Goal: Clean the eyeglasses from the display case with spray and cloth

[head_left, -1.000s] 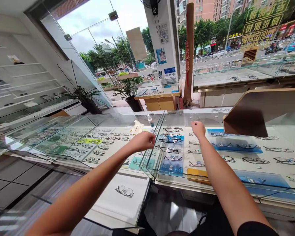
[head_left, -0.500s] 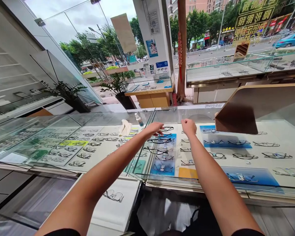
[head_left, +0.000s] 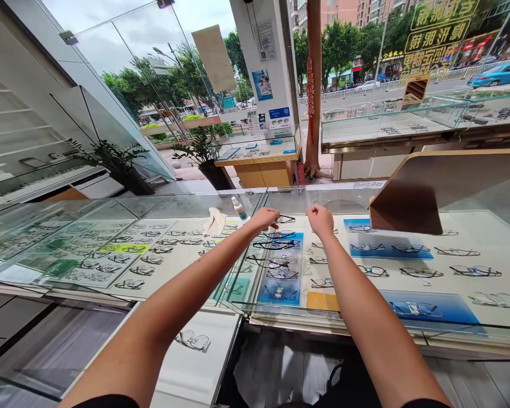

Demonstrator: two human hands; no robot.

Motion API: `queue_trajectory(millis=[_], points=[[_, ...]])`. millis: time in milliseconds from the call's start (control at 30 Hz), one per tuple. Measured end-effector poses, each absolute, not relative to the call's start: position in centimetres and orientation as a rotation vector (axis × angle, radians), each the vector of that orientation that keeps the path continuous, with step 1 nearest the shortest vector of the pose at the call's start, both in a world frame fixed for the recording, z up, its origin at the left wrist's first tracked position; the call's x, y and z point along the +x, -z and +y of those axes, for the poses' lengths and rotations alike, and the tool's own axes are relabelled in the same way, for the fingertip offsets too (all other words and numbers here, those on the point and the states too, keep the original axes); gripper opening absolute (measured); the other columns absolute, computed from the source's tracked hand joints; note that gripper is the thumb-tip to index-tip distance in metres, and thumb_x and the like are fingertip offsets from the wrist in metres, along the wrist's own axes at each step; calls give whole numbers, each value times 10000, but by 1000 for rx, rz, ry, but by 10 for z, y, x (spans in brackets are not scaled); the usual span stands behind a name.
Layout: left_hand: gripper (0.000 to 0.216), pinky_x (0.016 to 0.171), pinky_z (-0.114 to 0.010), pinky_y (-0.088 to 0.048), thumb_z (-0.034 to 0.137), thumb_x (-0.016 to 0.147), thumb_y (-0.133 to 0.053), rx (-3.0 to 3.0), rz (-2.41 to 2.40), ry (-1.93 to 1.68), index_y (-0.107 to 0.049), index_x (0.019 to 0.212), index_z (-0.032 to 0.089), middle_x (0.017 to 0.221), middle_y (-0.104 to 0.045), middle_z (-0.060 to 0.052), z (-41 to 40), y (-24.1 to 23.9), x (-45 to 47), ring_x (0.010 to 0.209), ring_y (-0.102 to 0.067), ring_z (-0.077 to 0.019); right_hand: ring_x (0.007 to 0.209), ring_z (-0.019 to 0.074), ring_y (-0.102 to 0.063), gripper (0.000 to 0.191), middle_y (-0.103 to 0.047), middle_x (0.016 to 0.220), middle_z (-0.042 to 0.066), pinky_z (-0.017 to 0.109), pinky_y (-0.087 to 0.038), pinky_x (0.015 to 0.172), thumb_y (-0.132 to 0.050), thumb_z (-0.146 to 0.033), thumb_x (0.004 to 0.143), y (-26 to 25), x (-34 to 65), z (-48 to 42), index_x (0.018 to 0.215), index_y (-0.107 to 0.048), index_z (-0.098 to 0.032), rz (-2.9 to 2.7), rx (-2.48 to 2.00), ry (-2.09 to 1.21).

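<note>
A long glass display case (head_left: 110,226) runs beneath both outstretched arms, with rows of spectacle frames on its pale and blue trays. A brown angled stand (head_left: 425,192) sits on its top, off to the right of the right hand. Below the left forearm, a white drawer tray (head_left: 204,362) juts out with one clear frame on it.

The left hand (head_left: 263,218) and the right hand (head_left: 321,220) are near each other but apart. The right hand is curled into a fist; whether it holds anything cannot be told. A white cloth (head_left: 215,222) lies just left of the left hand, with a small spray bottle (head_left: 239,208) beside it. The left fingertips close on the end of a pair of black glasses (head_left: 287,219), which lies between the two hands.
</note>
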State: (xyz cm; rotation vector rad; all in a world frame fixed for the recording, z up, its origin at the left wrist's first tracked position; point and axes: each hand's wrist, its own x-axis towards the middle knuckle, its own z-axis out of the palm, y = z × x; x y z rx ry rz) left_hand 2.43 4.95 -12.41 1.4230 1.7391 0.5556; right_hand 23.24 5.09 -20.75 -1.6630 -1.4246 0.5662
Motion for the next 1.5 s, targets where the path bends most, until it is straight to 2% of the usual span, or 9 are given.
queue_trajectory(millis=[100,267,533,800,1000,1067,1167,1267,1500], points=[[272,459,-230,-238,252,787,-741,1442,1741,-599,-765,1046,170,1294,-734,-122,44,107,18,729,-762,-162,706,189,-576,115,-650,734,-17,291,-340,638,-601,-335,916,199,221,45,945,-686,-263,-1640,-1452,-454],[337,468,-219,-271,267,803,-754,1461,1751,-626,-776,1127,178,1173,-772,-103,28,83,6,734,-756,-161,813,216,-651,288,-731,927,35,307,-402,694,-652,-313,932,188,204,33,1200,-703,-220,-1828,-1191,-269],[393,467,-213,-276,291,794,-760,1461,1669,-669,-786,1174,193,1255,-783,-107,11,68,-12,687,-707,-127,761,203,-651,194,-771,988,62,317,-450,741,-676,-332,1012,178,197,23,1153,-719,-205,-1876,-1049,-221],[425,461,-228,-277,321,803,-761,1466,1621,-720,-800,1209,201,1293,-776,-121,6,73,-21,643,-694,-129,853,242,-701,211,-795,1014,96,331,-487,781,-619,-382,1061,172,192,16,1100,-746,-219,-1943,-1023,-190],[509,449,-231,-284,240,805,-700,1506,1568,-717,-764,1308,195,1345,-765,-122,3,74,-23,602,-665,-110,878,251,-710,238,-793,1002,105,327,-489,775,-582,-397,1076,168,189,10,1084,-745,-223,-2007,-1000,-152],[511,475,-236,-349,216,810,-678,1560,1562,-735,-759,1314,198,1340,-773,-104,1,74,-26,597,-650,-107,883,255,-711,248,-789,996,108,326,-486,769,-569,-401,1080,168,189,9,1075,-740,-221,-2010,-997,-156],[421,593,-258,-489,262,844,-677,1712,1616,-871,-782,1245,186,1215,-813,-92,0,76,-36,670,-663,-140,840,246,-702,234,-786,981,103,327,-480,760,-585,-394,1068,169,191,10,1057,-733,-213,-1984,-1001,-172],[335,657,-272,-520,349,883,-678,1841,1750,-1020,-802,1149,188,1139,-819,-95,3,85,-54,787,-696,-186,759,221,-678,216,-787,966,86,327,-478,745,-617,-400,1045,169,193,11,1045,-727,-214,-1923,-1016,-220],[600,813,-309,-573,497,843,-781,1883,1617,-1067,-734,1373,221,1394,-744,-133,21,115,-93,1062,-751,-258,753,213,-686,255,-774,883,54,333,-512,740,-660,-487,984,163,194,10,974,-706,-236,-1743,-975,-451]])
